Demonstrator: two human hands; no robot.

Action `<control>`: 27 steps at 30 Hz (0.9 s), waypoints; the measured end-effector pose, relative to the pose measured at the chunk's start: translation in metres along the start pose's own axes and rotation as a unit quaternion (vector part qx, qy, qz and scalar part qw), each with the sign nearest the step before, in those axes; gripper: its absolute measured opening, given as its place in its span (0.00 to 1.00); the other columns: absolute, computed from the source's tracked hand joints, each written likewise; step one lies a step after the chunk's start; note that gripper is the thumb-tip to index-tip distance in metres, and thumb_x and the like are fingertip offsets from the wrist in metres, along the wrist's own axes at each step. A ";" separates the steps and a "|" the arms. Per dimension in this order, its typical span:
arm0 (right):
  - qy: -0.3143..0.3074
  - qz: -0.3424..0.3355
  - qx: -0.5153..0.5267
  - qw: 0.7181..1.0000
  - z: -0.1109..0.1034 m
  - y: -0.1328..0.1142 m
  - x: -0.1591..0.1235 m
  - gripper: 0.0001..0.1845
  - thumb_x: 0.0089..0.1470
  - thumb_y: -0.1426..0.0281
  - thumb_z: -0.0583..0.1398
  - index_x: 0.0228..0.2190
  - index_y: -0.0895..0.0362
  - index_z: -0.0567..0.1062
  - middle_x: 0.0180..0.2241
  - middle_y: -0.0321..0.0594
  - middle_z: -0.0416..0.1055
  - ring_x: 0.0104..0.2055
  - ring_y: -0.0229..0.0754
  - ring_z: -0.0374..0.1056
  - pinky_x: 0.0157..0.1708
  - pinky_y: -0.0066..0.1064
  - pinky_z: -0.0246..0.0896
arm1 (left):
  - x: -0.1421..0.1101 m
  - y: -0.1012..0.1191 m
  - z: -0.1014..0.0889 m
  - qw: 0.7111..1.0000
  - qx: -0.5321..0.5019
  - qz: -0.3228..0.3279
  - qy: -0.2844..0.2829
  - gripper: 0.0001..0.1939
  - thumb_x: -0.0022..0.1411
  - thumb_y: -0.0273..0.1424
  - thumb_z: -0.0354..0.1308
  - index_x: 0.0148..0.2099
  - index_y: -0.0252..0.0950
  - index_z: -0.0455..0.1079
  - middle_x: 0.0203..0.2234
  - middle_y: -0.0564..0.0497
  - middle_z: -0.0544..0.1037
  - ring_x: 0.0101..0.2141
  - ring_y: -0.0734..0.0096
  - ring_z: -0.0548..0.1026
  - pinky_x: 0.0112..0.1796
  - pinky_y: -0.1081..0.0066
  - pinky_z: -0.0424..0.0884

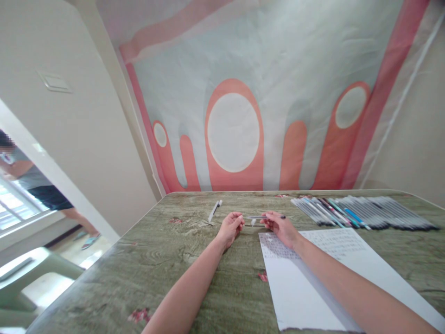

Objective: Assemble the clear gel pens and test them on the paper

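My right hand (281,228) is closed round a slim clear-barrelled pen (257,217), held almost level above the table, its dark end sticking out to the right. My left hand (231,229) has its fingers pinched together by the pen's other end; whether they grip the pen or something small is too fine to see. Just below the pen, between the hands, show a small whitish piece (253,222) and a thin dark line, perhaps a refill or shadow. My right wrist crosses a sheet of paper (313,287) with handwriting on its upper part.
Many clear pens (368,213), some coloured, lie in a row at the back right of the wood-patterned table (194,273). Loose pen pieces (214,211) lie left of my hands. A patterned wall stands behind. At far left are a person (48,190) and a pale green chair (41,264).
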State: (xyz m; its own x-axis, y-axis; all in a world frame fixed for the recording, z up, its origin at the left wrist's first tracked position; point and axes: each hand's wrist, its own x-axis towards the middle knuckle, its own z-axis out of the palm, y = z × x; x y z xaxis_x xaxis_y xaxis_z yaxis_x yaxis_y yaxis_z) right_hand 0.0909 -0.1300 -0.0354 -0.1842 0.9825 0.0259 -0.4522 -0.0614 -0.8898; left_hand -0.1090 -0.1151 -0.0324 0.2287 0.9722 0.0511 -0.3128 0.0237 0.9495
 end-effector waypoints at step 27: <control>-0.012 -0.002 -0.058 0.998 0.005 -0.001 -0.003 0.14 0.43 0.61 0.61 0.30 0.58 0.74 0.27 0.40 0.73 0.24 0.34 0.62 0.28 0.28 0.56 | 0.000 -0.001 0.003 0.999 0.046 0.002 0.004 0.20 0.46 0.38 0.61 0.38 0.34 0.60 0.19 0.57 0.67 0.18 0.85 0.61 0.21 0.81 0.53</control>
State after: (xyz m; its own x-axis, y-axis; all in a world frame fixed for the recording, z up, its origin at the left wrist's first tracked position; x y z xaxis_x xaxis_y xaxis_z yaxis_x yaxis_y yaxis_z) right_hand 0.0880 -0.1334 -0.0323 -0.2033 0.9783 0.0396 -0.3498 -0.0348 -0.9362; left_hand -0.1065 -0.1162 -0.0321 0.2197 0.9741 0.0534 -0.2279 -0.0020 0.9737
